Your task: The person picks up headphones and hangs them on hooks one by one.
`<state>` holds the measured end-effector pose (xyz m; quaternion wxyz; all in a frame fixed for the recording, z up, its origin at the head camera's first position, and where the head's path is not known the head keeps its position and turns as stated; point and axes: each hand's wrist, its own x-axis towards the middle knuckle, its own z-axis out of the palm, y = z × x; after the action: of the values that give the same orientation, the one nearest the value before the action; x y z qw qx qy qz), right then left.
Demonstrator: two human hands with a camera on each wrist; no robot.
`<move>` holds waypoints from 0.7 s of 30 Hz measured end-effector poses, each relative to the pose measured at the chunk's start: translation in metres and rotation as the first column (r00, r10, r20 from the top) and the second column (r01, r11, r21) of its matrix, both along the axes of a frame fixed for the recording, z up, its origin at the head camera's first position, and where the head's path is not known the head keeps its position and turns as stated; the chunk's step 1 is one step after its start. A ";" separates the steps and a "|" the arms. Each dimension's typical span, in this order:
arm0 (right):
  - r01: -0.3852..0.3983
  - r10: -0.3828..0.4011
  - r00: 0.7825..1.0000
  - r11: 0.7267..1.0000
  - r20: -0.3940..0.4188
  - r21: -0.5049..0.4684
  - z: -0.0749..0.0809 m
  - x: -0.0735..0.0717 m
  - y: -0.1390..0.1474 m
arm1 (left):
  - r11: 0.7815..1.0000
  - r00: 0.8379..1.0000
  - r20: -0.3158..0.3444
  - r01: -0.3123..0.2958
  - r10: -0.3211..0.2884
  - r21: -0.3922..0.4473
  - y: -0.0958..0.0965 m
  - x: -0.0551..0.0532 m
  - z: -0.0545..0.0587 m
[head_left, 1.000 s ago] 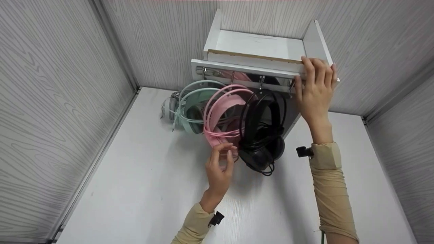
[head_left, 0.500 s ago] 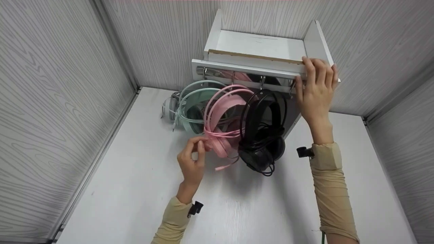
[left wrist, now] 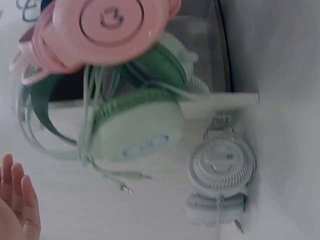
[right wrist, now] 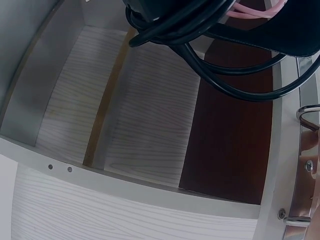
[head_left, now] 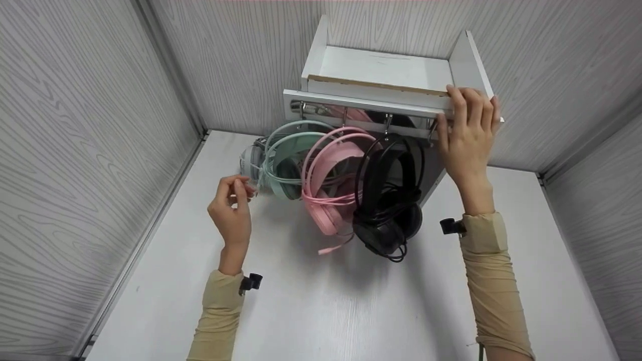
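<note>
My left hand [head_left: 230, 210] is raised beside the white-and-grey headphones [head_left: 250, 163] at the left end of a hook rail [head_left: 368, 104]. Its thumb and fingertips come close together in the head view; the left wrist view shows nothing in its fingers. Mint green headphones [head_left: 281, 183], pink headphones [head_left: 326, 218] and black headphones [head_left: 383, 235] hang in a row, their cables bundled around them. My right hand [head_left: 467, 130] grips the right front edge of the white shelf [head_left: 386, 65], fingers over the top and thumb at the front.
A bare hook [head_left: 431, 129] sits beside my right thumb. The pink cable's plug [head_left: 327, 250] dangles below the pink headphones. The shelf stands on a white tabletop [head_left: 301, 311], with wood-grain panels [head_left: 85, 150] on the sides and back.
My left hand has moved left and away from the pink headphones, past the mint ones, to beside the white-and-grey pair. The pink cable's end now hangs loose. The right hand stays put.
</note>
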<state>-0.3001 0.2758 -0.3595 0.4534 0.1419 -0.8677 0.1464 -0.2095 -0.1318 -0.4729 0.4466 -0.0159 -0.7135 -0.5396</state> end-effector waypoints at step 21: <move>-0.010 0.010 1.000 1.000 -0.003 -0.010 0.001 0.001 0.000 | 0.986 0.931 0.353 -0.041 0.096 -0.161 -0.057 -0.094 -0.034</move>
<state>-0.2988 0.2759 -0.3585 0.4545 0.1444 -0.8656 0.1528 -0.3031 -0.1891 -0.5071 0.3248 0.0740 -0.8219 -0.4620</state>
